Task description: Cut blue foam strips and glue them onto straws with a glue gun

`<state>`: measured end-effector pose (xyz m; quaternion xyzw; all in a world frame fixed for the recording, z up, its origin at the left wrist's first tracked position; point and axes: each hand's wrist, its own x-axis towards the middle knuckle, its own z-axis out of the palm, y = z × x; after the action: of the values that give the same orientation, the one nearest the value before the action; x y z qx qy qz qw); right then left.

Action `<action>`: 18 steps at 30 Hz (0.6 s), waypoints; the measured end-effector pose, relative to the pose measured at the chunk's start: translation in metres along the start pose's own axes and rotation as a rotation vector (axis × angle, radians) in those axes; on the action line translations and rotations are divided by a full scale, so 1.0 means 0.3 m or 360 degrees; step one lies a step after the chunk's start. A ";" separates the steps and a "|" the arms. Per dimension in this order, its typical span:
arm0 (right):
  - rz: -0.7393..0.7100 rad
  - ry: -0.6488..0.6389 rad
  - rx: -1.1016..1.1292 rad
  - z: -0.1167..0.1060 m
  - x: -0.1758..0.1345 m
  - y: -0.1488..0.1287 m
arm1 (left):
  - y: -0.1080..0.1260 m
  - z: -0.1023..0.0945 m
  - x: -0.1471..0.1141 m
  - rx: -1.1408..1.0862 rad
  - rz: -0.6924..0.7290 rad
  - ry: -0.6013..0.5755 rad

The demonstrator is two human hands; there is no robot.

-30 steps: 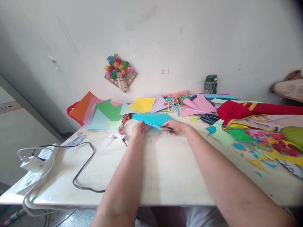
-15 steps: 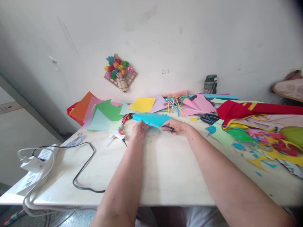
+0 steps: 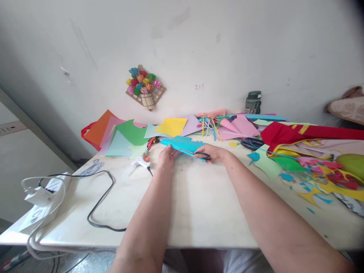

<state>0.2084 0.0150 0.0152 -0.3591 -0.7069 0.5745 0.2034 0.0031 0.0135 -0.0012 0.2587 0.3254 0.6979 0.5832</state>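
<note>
A sheet of bright blue paper (image 3: 184, 143) is held just above the table, its far edge cut unevenly. My left hand (image 3: 167, 153) grips its left end, thumb on top and fingers beneath. My right hand (image 3: 212, 153) is closed round dark-handled scissors (image 3: 202, 154), whose blades point left along the near part of the paper. A strip of blue shows below the blades. To the left of my left hand lies a white hot glue gun (image 3: 140, 163) with a black cord.
Coloured paper sheets (image 3: 129, 132) lie along the wall, with thin coloured sticks (image 3: 209, 127) among them. A bottle (image 3: 253, 102) stands at the back. Paper scraps (image 3: 309, 195) and red cloth (image 3: 287, 136) spread at right. A power strip (image 3: 54, 189) with cords is at left.
The scissors and my right hand have shifted very slightly, and a little more of the blue strip shows below the blades. My left hand keeps its hold on the paper.
</note>
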 end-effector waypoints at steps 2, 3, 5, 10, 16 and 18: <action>0.0037 -0.0011 0.0029 -0.002 0.006 0.005 | 0.002 0.005 -0.004 -0.0004 -0.0013 0.0027; 0.0061 -0.0011 0.0037 -0.003 0.008 0.008 | 0.004 0.007 -0.006 -0.0004 -0.0018 0.0040; 0.0111 -0.0009 0.0032 -0.005 0.015 0.015 | 0.006 0.012 -0.010 0.0011 -0.0026 0.0058; 0.0122 -0.0028 0.0009 -0.013 0.037 0.042 | 0.002 0.011 -0.007 0.0057 -0.0043 0.0038; 0.0070 0.0009 0.0012 -0.007 0.046 0.052 | -0.001 0.010 -0.002 0.0078 -0.0061 0.0020; 0.0056 0.0039 -0.0024 -0.001 0.041 0.045 | -0.001 0.011 -0.002 0.0081 -0.0063 0.0030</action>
<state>0.2043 0.0255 0.0007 -0.3799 -0.7023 0.5681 0.1992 0.0058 0.0133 0.0006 0.2603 0.3535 0.6801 0.5871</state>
